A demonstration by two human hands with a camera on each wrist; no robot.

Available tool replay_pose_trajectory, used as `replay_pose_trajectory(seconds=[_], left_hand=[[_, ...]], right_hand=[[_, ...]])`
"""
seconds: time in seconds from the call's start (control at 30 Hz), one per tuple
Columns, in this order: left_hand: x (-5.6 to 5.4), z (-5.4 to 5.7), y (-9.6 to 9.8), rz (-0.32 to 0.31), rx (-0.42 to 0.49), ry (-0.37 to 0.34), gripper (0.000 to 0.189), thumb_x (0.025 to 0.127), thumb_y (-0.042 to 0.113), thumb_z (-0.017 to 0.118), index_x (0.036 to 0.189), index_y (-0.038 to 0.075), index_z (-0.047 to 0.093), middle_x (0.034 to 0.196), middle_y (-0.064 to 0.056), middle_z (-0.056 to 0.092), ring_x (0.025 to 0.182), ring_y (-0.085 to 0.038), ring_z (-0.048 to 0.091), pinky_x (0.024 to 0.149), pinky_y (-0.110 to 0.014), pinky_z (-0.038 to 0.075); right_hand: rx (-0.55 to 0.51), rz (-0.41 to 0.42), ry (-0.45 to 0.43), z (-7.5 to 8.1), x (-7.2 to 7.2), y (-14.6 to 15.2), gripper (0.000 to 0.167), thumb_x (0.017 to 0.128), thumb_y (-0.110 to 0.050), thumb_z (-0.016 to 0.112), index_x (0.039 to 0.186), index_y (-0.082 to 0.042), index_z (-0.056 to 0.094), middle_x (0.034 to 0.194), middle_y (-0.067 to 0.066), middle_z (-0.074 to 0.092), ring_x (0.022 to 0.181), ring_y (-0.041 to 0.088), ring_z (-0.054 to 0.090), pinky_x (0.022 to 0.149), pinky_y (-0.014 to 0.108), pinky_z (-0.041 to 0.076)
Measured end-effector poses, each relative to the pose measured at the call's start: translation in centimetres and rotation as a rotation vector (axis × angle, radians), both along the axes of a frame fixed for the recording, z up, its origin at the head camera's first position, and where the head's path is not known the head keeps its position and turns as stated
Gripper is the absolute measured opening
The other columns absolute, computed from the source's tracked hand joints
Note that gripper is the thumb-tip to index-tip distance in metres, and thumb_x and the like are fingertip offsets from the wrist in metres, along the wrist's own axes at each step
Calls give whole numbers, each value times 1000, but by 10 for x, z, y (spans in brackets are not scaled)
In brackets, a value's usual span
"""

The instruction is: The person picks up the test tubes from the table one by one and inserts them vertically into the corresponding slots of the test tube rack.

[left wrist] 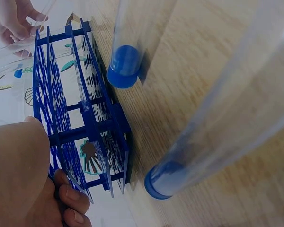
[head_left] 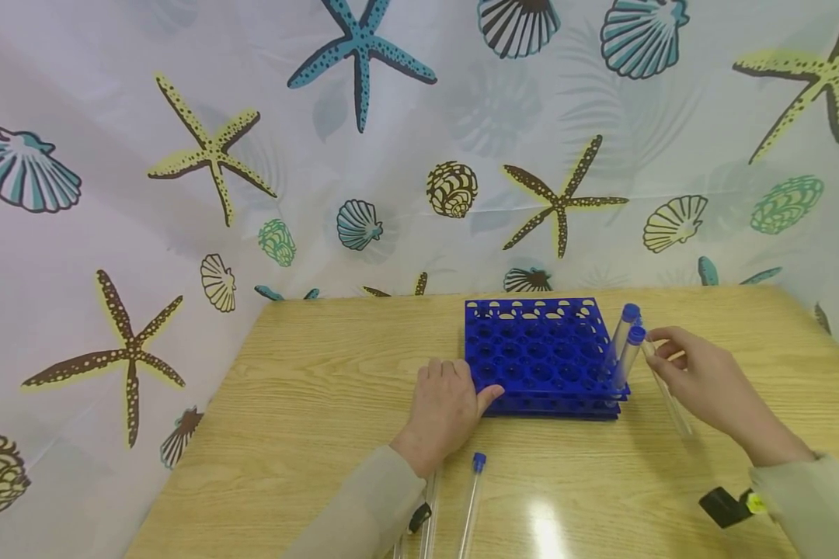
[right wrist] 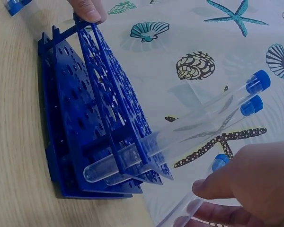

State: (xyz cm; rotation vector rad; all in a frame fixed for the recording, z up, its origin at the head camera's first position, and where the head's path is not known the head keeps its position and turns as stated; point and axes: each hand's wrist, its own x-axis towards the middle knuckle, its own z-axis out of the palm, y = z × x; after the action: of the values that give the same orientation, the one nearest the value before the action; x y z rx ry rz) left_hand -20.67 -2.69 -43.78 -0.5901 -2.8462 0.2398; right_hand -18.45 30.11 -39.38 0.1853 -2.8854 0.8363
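A blue test tube rack (head_left: 531, 361) stands on the table, and my left hand (head_left: 442, 413) grips its near left corner. In the left wrist view, curled fingers (left wrist: 73, 198) lie against the rack's end. Two clear test tubes with blue caps, one of them this front tube (head_left: 626, 366), stand in the rack's right end. Just right of the rack, my right hand (head_left: 706, 380) pinches another capped test tube (head_left: 673, 407) near its top. That tube slants outside the rack, its lower end toward the front right. Its blue cap (right wrist: 220, 161) shows above my thumb in the right wrist view.
On the table (head_left: 308, 388), a blue-capped test tube (head_left: 471, 505) lies in front of the rack. More clear tubes (head_left: 428, 520) lie beside my left forearm, partly hidden. A patterned curtain (head_left: 405, 171) with starfish and shells hangs along the table's back edge.
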Motion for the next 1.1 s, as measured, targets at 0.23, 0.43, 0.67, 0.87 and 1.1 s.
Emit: replay_pose_trajectory(seconds=[0.23, 0.43, 0.67, 0.87, 1.1], left_hand=[[1, 1, 0, -7, 8, 7, 64, 101, 65, 19, 75, 11, 43, 65, 1, 39, 65, -18, 35, 61, -27, 24], [2, 2, 0, -16, -1, 43, 63, 101, 64, 20, 73, 12, 42, 64, 2, 37, 64, -17, 33, 61, -27, 20], [2, 1, 0, -23, -5, 81, 63, 101, 64, 22, 72, 13, 42, 63, 2, 36, 62, -16, 30, 60, -26, 18], [2, 1, 0, -16, 2, 71, 63, 101, 64, 22, 72, 12, 42, 63, 2, 37, 63, -16, 31, 60, -26, 20], [1, 1, 0, -8, -4, 40, 63, 101, 65, 20, 74, 12, 43, 65, 2, 39, 64, -17, 35, 61, -27, 23]], right_hand=[[-39, 0, 18, 4, -6, -4, 37, 104, -17, 50, 134, 4, 48, 111, 28, 62, 89, 35, 66, 58, 25, 51], [-83, -10, 90, 9, -9, -3, 33, 104, -11, 48, 135, 0, 49, 113, 26, 60, 95, 41, 64, 59, 22, 50], [-145, -7, 132, 20, -14, -9, 35, 106, -12, 44, 139, -2, 44, 117, 22, 56, 99, 42, 62, 62, 18, 50], [-161, 1, 183, 26, -17, -14, 33, 106, -13, 43, 136, 0, 45, 121, 21, 54, 110, 42, 56, 69, 4, 41], [-210, -28, 230, 29, -23, -19, 30, 105, -13, 43, 133, -2, 46, 123, 17, 54, 107, 8, 57, 75, -2, 37]])
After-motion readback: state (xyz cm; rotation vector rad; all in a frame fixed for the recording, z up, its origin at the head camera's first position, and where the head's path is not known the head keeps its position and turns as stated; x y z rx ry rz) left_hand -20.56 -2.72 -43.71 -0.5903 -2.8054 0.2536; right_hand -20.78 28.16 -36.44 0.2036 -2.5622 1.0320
